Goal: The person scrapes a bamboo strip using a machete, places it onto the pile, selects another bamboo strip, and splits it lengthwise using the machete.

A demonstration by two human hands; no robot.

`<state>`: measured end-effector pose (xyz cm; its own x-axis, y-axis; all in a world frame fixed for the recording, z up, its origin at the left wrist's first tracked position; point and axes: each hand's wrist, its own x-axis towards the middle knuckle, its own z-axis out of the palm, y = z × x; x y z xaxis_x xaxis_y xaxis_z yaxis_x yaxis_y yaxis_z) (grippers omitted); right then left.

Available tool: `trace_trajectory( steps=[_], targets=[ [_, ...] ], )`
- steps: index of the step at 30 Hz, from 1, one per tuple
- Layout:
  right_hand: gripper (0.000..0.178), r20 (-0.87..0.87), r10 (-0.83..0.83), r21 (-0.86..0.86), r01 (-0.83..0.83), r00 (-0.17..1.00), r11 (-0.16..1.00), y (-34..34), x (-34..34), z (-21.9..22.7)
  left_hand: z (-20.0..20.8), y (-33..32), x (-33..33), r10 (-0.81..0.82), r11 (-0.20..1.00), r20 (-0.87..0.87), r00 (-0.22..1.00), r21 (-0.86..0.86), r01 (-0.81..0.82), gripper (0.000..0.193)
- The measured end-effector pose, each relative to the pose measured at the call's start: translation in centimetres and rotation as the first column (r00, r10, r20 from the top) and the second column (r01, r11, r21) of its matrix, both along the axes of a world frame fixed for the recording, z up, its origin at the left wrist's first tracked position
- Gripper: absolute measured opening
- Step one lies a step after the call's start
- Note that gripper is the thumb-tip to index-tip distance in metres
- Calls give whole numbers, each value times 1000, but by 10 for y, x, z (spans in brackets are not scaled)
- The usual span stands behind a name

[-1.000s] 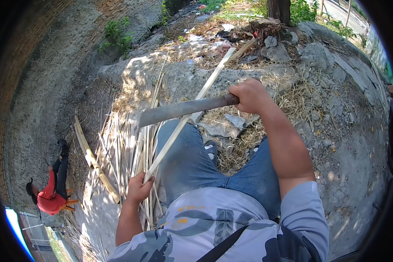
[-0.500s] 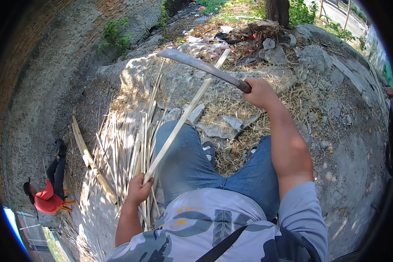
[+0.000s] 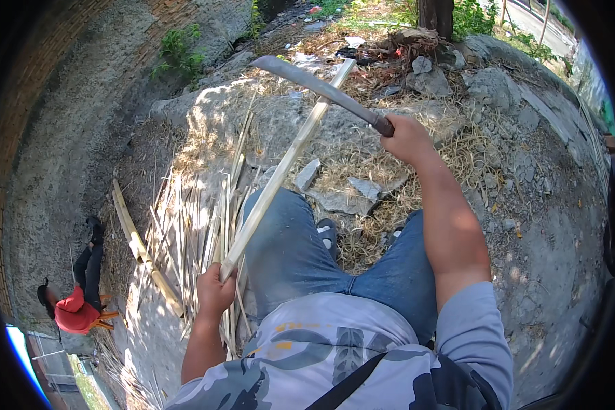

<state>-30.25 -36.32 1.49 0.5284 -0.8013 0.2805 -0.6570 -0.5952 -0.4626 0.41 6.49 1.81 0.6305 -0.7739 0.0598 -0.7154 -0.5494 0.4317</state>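
Observation:
My left hand (image 3: 216,290) grips the lower end of a long, pale bamboo strip (image 3: 273,184), which slants up and away to the right over my left thigh. My right hand (image 3: 408,139) is closed round the handle of a machete (image 3: 321,89). Its long, slightly curved grey blade points up and left. The blade crosses the strip near its far end; whether its edge bites into the strip I cannot tell. Beside my left leg lies a loose pile of split bamboo strips (image 3: 191,232).
Thicker bamboo pieces (image 3: 147,256) lie left of the pile. Broken stones (image 3: 365,188) and dry shavings (image 3: 362,239) cover the ground around my feet. A tree trunk (image 3: 435,17) stands ahead. At far left a person in red (image 3: 76,311) sits on a wooden stool (image 3: 104,320).
My right hand and the machete have moved slightly up and away. The strip's far end has risen a little, and my left hand has shifted slightly left.

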Motion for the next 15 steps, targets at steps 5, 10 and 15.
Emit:
trace_trajectory(
  steps=[5,10,15],
  targets=[
    [25,152,-147,205,114,977,972,-5,-10,5,5,-8,-7,-5,1000,45,999,-31,7,31],
    [23,82,116,-21,-115,990,993,29,19,14,11,-33,-27,17,998,11,1000,-68,-16,33],
    [18,-119,387,-209,-404,914,891,69,49,26,11,-50,-34,30,992,-77,997,-121,-40,33]
  ],
)
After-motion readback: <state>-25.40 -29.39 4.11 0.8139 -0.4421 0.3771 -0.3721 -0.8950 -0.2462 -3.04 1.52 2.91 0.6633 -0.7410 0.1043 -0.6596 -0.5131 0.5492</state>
